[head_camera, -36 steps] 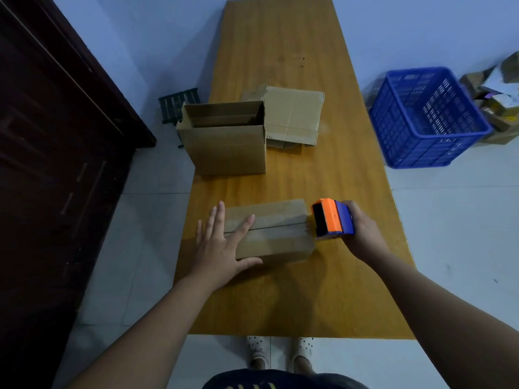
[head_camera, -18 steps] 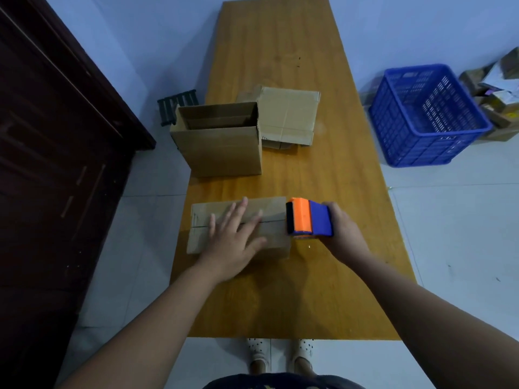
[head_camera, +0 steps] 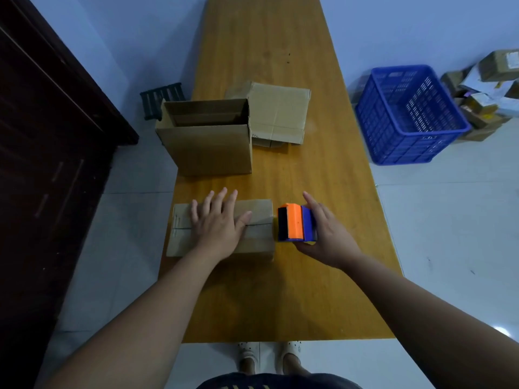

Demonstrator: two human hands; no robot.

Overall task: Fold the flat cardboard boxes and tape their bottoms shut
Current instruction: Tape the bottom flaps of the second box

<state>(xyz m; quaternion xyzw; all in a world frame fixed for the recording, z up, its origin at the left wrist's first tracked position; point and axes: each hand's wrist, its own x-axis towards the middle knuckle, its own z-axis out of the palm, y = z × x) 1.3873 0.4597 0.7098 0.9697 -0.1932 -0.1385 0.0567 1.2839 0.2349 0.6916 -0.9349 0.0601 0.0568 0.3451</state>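
The brown box (head_camera: 261, 213) lay with its flaps closed. Left hand (head_camera: 217, 228) pressed it, fingers straight; right hand (head_camera: 330, 237) gripped the dispenser (head_camera: 295, 223).

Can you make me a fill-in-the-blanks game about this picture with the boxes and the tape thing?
The tape dispenser in the right hand is blue and ____.
The basket on the floor is ____.
The tall box on the table has its top ____.
Only ____ hand touches the small box: the left hand.
Missing words: orange, blue, open, one.
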